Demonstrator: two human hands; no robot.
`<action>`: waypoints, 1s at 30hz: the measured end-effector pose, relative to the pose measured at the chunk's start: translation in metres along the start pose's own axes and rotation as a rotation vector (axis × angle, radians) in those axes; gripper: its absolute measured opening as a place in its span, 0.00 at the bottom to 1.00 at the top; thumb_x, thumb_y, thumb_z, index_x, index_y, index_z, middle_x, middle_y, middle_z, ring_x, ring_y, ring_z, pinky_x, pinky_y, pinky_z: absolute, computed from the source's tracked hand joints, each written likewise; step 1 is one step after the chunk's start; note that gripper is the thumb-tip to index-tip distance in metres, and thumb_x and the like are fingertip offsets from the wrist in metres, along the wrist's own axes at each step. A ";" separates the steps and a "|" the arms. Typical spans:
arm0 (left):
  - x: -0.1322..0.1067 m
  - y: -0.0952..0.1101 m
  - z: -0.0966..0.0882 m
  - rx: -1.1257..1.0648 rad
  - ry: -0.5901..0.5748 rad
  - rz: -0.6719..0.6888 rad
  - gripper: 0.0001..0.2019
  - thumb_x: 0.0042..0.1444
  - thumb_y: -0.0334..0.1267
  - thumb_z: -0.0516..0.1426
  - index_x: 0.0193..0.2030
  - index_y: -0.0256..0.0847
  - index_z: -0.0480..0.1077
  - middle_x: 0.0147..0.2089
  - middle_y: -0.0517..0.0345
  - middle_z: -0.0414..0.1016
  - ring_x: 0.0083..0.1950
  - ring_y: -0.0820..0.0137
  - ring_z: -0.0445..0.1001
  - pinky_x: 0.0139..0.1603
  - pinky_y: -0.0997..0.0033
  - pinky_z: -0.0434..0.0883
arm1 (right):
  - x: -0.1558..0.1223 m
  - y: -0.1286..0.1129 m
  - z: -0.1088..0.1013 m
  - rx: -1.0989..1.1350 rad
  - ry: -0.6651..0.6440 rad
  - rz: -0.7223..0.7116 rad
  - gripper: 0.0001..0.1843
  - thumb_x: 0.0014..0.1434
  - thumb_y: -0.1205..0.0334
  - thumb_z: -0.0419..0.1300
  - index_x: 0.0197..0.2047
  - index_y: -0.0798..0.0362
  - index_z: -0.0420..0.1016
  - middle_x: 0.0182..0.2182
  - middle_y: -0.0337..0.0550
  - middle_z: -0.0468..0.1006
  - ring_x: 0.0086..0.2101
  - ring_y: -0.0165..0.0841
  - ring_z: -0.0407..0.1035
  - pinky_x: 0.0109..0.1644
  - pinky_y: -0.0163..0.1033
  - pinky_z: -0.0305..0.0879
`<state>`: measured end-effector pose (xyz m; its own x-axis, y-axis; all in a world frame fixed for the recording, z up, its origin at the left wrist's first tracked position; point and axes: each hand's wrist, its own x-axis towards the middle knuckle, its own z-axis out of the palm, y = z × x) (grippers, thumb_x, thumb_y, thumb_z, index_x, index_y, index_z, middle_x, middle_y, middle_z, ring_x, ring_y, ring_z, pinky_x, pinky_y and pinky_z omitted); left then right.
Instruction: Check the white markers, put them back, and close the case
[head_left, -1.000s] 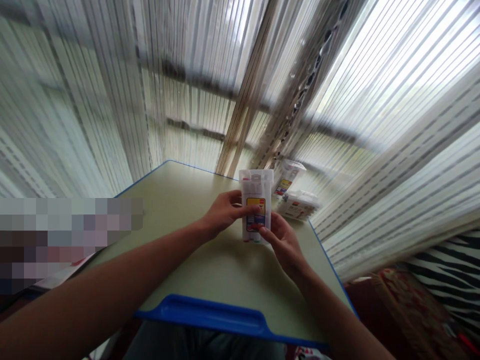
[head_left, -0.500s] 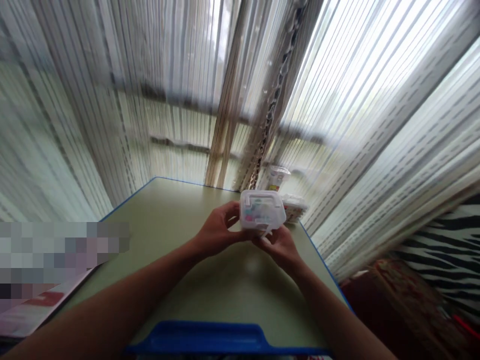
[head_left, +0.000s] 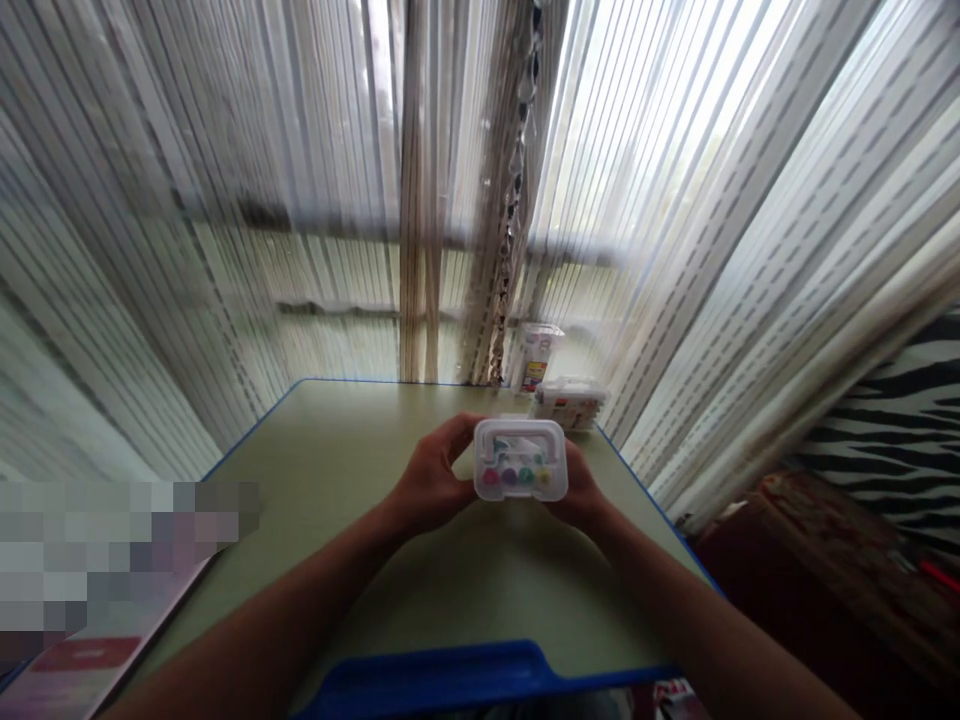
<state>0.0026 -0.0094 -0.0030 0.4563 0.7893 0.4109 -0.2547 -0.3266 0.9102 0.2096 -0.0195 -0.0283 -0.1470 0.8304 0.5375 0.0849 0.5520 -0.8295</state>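
Between my two hands is a small clear plastic box (head_left: 520, 455) with a white-rimmed lid and a handle, raised over the table. Colored round pieces in pink, purple, green and yellow show through its lid. My left hand (head_left: 439, 478) grips the box's left side, fingers curled around behind it. On the right side, my right hand (head_left: 581, 488) holds it too, with most of its fingers hidden behind the box.
The pale green table (head_left: 360, 430) has a blue rim and a blue molded front tray (head_left: 435, 680). A clear lidded box (head_left: 571, 402) and a taller clear container (head_left: 535, 360) stand at the far right corner. String curtains (head_left: 315, 150) hang behind. Zebra-striped fabric (head_left: 892, 440) is at right.
The box has tipped so its lid faces me more squarely, and its front latch flap, which hung loose, now looks pressed down. My view has shifted slightly.
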 end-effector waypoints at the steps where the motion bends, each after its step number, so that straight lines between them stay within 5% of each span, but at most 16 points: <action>1: 0.000 0.000 0.000 0.001 0.005 -0.005 0.32 0.39 0.36 0.74 0.53 0.37 0.71 0.50 0.44 0.79 0.56 0.55 0.76 0.59 0.58 0.72 | 0.000 0.000 0.000 0.004 0.000 -0.002 0.32 0.41 0.61 0.78 0.52 0.49 0.79 0.50 0.50 0.78 0.51 0.47 0.72 0.55 0.54 0.72; 14: 0.000 -0.002 -0.003 0.050 -0.004 -0.024 0.35 0.37 0.34 0.75 0.55 0.37 0.72 0.53 0.43 0.78 0.58 0.53 0.75 0.60 0.55 0.72 | 0.000 -0.001 -0.001 -0.045 -0.004 -0.008 0.29 0.42 0.61 0.77 0.50 0.50 0.80 0.44 0.48 0.80 0.48 0.45 0.74 0.51 0.51 0.74; 21: 0.009 0.003 -0.006 0.038 0.053 -0.060 0.26 0.43 0.37 0.72 0.50 0.39 0.74 0.53 0.46 0.79 0.59 0.54 0.75 0.62 0.53 0.69 | 0.000 0.000 0.003 0.063 -0.043 0.172 0.24 0.47 0.55 0.75 0.47 0.51 0.79 0.42 0.45 0.81 0.44 0.42 0.76 0.48 0.49 0.74; 30: 0.009 0.004 -0.006 -0.094 0.029 -0.340 0.26 0.50 0.45 0.69 0.53 0.34 0.73 0.50 0.42 0.80 0.45 0.58 0.80 0.44 0.58 0.77 | 0.002 -0.009 0.005 0.351 -0.035 0.342 0.22 0.53 0.42 0.69 0.40 0.54 0.82 0.30 0.43 0.81 0.28 0.35 0.73 0.35 0.41 0.72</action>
<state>0.0002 -0.0002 0.0036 0.5042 0.8596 0.0824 -0.1707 0.0057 0.9853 0.2041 -0.0232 -0.0209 -0.2018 0.9533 0.2249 -0.2021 0.1841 -0.9619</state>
